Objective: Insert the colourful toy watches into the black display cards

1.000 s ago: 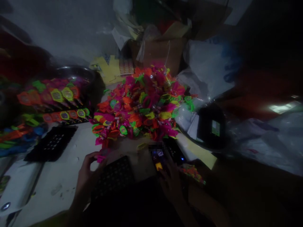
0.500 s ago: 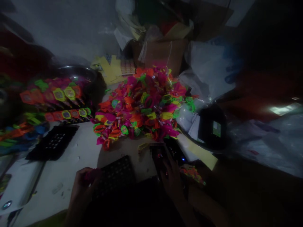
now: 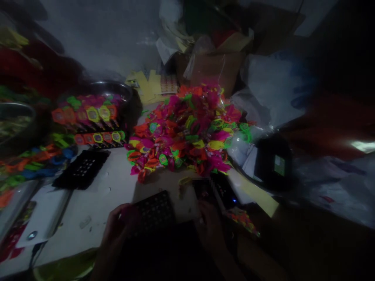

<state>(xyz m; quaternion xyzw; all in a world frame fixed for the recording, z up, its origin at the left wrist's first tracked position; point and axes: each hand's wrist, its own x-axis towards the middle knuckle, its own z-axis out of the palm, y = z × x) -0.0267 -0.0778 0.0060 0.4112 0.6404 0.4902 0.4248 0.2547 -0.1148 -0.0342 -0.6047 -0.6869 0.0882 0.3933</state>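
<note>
In the dim light my left hand point(image 3: 115, 224) is closed round a magenta toy watch point(image 3: 130, 216), its shape partly lost in shadow. Beside it lies a black tray with rows of small pale holes point(image 3: 155, 208). My right hand point(image 3: 211, 225) has its fingers curled together just below a dark phone-like device point(image 3: 205, 189); whatever is in them is too dark to make out. Beyond both hands rises a big pile of bright toy watches point(image 3: 184, 134) in pink, orange, green and yellow.
At left, toy watches stand in rows on a black rack point(image 3: 98, 136), near another black tray point(image 3: 82, 169) and a white device point(image 3: 43, 214). A black device with a blue light point(image 3: 225, 191) and a yellow card strip point(image 3: 263, 199) lie right. Behind stands a cardboard box point(image 3: 213, 70).
The view has swung left, so everything sits further right. My right hand's fingers, spread over the phone-like device before, have drawn back and curled. My left hand still holds the magenta toy watch.
</note>
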